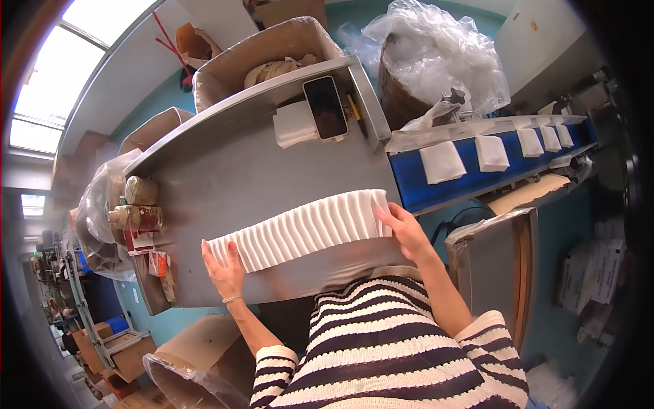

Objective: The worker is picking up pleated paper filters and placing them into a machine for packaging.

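the left hand [223,273] and right hand [409,233] clasp opposite ends of the row of folded white sheets [306,230] over the metal bench [211,174]; even inward pressure should keep its middle from buckling.

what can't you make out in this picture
All in the head view:
Right hand: some fingers, hidden by the white stack.
Left hand: some fingers, hidden by the stack or the hand itself.
Brown bin: contents, covered by clear plastic.
Striped top: cut off by the lower edge.
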### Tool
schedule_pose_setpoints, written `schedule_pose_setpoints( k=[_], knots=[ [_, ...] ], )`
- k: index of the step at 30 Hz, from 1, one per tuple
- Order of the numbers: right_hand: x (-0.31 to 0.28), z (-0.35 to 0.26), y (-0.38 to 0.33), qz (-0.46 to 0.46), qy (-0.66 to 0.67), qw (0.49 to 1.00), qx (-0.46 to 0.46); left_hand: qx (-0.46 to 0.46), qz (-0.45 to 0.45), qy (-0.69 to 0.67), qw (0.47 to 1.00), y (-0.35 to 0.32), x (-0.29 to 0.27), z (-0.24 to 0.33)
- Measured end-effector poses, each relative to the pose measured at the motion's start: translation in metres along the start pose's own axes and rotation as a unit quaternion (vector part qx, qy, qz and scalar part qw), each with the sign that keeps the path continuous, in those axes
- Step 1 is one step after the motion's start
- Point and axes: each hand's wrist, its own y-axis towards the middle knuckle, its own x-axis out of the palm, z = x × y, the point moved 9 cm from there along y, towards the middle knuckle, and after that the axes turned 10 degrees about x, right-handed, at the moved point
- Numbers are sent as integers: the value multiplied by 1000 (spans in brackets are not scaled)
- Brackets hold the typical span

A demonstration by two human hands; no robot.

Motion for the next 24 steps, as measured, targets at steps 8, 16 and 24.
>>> schedule_pose_setpoints(
  k=[8, 16, 24],
  knots=[
    [-46, -1, 2, 100, 22, 993, -59, 5, -20, -34, 999, 1, 10, 12],
    [-16, 25, -1, -49, 83, 991, 92, -4, -9, -32, 999, 4, 11, 14],
    [-71, -32, -9, 116, 128, 977, -122, 11, -30, -52, 998, 3, 17, 29]
  ],
)
